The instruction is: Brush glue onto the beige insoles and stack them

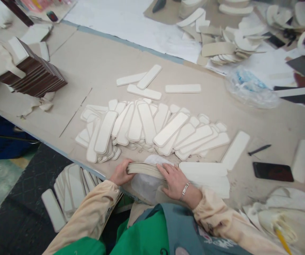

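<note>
Between my hands is a thin stack of off-white strips point(145, 170), its layered edges towards me, at the table's near edge. My left hand point(121, 172) is closed round the stack's left end, with the fingers hidden in part behind it. At the other end my right hand point(174, 180) has its fingers laid over the stack; the thumb side is partly hidden. Just beyond lies a wide heap of loose rounded strips point(168, 131). Beside my right hand rests a fanned pile of white strips point(204, 170). A pale translucent sheet point(145, 186) shows beneath the stack.
Several single strips point(183, 88) lie behind the heap. A tall dark-edged stack point(38, 74) stands far left. On the right are a phone point(273, 171), a dark pen-like tool point(259, 149) and a clear plastic bag point(250, 86). More strips point(70, 187) sit below the table's left edge.
</note>
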The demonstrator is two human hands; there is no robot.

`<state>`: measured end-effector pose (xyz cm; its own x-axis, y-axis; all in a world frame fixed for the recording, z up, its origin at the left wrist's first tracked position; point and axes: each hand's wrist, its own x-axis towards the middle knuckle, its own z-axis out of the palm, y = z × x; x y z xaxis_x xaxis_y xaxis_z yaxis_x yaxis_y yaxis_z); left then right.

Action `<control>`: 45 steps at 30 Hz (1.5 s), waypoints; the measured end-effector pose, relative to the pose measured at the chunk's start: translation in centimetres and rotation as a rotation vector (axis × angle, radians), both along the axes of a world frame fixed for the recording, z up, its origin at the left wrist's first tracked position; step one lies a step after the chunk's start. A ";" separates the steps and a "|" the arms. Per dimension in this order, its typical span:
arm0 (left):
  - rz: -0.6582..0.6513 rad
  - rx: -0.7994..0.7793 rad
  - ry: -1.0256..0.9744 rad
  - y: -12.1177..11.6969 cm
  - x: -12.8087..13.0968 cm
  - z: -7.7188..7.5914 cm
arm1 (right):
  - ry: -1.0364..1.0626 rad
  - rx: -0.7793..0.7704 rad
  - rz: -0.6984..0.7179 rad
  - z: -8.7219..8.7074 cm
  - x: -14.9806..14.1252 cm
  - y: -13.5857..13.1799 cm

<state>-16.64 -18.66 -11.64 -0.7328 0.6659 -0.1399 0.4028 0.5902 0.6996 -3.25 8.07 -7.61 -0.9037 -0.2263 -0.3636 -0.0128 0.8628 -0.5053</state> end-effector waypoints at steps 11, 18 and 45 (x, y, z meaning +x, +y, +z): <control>-0.010 0.040 -0.014 -0.6 1.0 0.5 | 0.049 -0.059 -0.025 -2.6 0.1 1.2; 0.011 0.021 -0.038 -2.0 1.4 -0.4 | 0.125 -0.178 -0.063 -3.2 -0.1 1.7; -0.148 -0.147 -0.622 11.6 9.4 7.4 | -0.007 -0.364 -1.096 2.2 18.5 9.0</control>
